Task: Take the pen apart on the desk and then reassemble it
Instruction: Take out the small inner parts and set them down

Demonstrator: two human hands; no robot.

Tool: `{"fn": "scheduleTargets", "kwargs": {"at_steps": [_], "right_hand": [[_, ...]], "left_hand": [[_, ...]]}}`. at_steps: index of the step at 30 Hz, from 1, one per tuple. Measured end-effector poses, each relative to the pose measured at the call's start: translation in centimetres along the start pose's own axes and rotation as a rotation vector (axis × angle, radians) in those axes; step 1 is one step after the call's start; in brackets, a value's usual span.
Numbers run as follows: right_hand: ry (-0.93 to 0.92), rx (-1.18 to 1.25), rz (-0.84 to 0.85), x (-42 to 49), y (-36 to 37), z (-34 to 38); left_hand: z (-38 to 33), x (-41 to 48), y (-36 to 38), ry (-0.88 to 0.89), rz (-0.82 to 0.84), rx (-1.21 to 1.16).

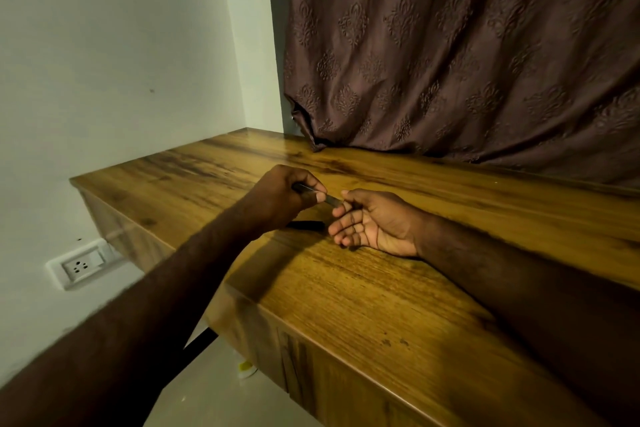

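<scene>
Pen (313,193): dark and slim, held just above the worktop (381,295) near its middle, between the two hands; only short stretches show between the knuckles, so which part is which cannot be told.
Left hand (280,198): fingers (311,184) curled tight round the pen's body, thumb pressing on top, forearm reaching in over the near edge.
Right hand (374,222): resting on its side on the worktop, palm up; thumb and forefinger pinch the pen's end, the other fingers loose and half spread.
Loose piece (306,225): a short dark bar lies on the worktop just under the left hand, touching the wood; probably a removed part such as the cap, though it is too dim to be sure.
Step in hand: by the look of it, working the end section against the body, either off or back on; the grips fit both.
How to do it well: keep the left grip still as the anchor and let the right thumb and forefinger do the turning or pulling, straight along the pen's axis so nothing binds or bends.
Care: stay low over the worktop, away from the near edge, so that any small inner part dropping out lands on wood and not on the floor.
Surroundings: brown curtain (467,45) along the far edge, wall socket (81,265) below the left end.
</scene>
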State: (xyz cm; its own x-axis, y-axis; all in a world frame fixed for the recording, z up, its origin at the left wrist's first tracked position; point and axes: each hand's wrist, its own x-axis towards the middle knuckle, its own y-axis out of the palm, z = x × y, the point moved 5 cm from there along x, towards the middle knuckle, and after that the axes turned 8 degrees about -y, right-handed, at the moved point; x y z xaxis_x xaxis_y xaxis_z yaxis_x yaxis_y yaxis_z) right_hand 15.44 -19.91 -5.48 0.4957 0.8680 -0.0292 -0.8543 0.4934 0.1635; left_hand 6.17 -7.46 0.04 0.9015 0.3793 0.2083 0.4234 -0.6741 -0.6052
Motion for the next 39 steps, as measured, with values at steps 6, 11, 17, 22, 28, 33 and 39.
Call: {"fn": "scheduleTargets", "kwargs": {"at_steps": [6,11,17,22,28,33,39], "right_hand": [[-0.007,-0.009,0.032,0.0,-0.1,-0.1],[0.009,-0.037,-0.005,0.0,-0.3,-0.2],[0.024,-0.115,-0.073,0.1,-0.4,0.0],[0.034,-0.164,-0.09,0.4,0.0,0.0],[0.037,-0.14,-0.083,0.2,0.0,0.0],[0.004,-0.132,-0.098,-0.1,-0.2,0.1],[-0.056,-0.154,-0.149,-0.2,-0.5,0.0]], "left_hand": [[-0.7,0.2,0.1,0.009,0.038,-0.002],[0.2,0.4,0.4,-0.018,0.045,-0.028],[2.6,0.0,1.7,-0.069,0.021,-0.223],[3.9,-0.5,2.7,-0.09,-0.024,-0.331],[4.6,-0.6,2.8,-0.066,-0.068,-0.373],[5.0,-0.8,2.7,-0.07,-0.101,-0.405],[4.8,-1.0,2.7,-0.062,-0.114,-0.43]]}}
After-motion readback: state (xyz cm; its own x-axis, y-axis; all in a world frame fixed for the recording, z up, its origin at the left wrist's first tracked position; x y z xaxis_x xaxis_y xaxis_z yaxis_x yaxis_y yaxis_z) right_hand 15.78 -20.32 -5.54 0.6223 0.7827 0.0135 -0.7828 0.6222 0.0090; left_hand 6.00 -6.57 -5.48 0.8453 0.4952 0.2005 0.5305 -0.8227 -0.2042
